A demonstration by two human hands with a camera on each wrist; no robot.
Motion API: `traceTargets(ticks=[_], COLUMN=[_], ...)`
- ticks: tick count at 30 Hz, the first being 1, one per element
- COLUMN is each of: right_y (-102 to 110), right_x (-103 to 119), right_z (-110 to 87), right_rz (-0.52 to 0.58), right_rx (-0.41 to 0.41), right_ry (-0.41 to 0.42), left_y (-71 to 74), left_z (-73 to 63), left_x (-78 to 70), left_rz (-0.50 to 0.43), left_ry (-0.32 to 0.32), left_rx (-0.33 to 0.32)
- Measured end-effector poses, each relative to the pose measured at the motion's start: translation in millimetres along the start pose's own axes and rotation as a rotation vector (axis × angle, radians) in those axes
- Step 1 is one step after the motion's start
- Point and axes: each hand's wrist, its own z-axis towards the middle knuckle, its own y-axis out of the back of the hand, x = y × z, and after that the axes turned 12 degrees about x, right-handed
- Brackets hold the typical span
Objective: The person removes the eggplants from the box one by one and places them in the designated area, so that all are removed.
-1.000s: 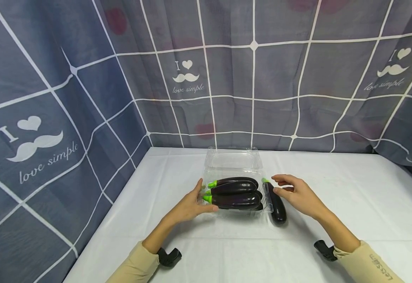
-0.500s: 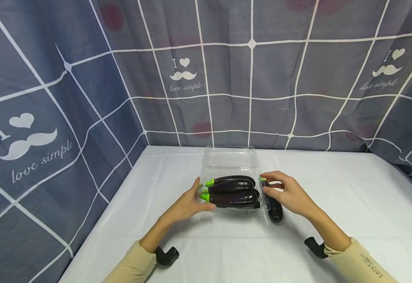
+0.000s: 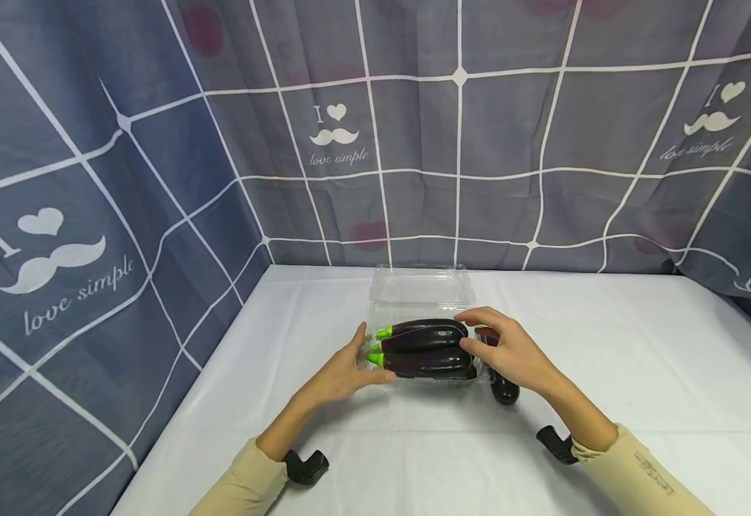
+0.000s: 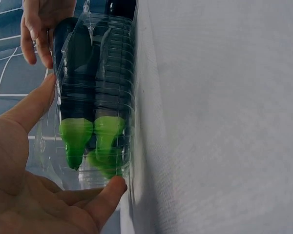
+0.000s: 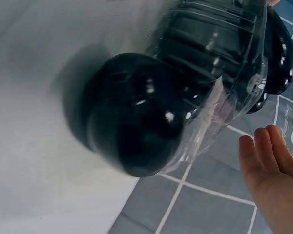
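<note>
Eggplants (image 3: 423, 339), glossy dark purple with green caps (image 4: 75, 139): 3 on top, others partly showing beneath, laid lengthwise in the container, caps toward 9 o'clock, rounded ends toward 3 o'clock. Container (image 3: 408, 313), 1, clear ribbed plastic, on the counter; hinged lid (image 3: 422, 288) raised at 12 o'clock. Loose eggplant (image 3: 506, 392), 1, on the counter at 4 o'clock from the container, just beside it, upper part behind the right hand; contact with the container cannot be told. Left hand (image 3: 342, 373), at 8 o'clock, thumb and fingers spread, astride the container's cap end and touching it. Right hand (image 3: 506, 351), at 3 o'clock, fingers extended and holding nothing, over the rounded ends. Wrist devices (image 3: 307, 467), 2, black, 1 per wrist. Sleeves (image 3: 238, 476), 2, beige, the right one lettered. Counter (image 3: 608, 344), under white cloth. Curtain (image 3: 504, 129), blue-grey, white grid, hearts, moustaches and "love simple" print, from 9 through 12 to 3 o'clock.
</note>
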Motion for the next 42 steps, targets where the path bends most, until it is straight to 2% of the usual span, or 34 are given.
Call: traceTargets(ticks=[8,12,19,31,42], right_y=[-3,-5,-11,-20,-27], right_x=[5,5,12,13,4], right_z=[12.3,18.8,35.2,62.4,69.9], right_rz=[-0.080,-0.069,-0.085,-0.092,-0.168], right_rx=[0.000,0.018,0.075,0.207,0.298], right_ry=[-0.002,-0.003,0.029,0.015,0.029], left_y=[0.6,0.2,0.4,-0.3,0.5], left_z=[0.2,0.3,0.5,2.4,2.4], left_x=[-2.0,-3.1,-2.0,-0.1,2.5], left_rz=[0.004,-0.008,-0.031,-0.014,0.002], left_ry=[0.009,0.015,0.020,0.029,0.037], left_rx=[0.002,0.000,-0.004,-0.011,-0.025])
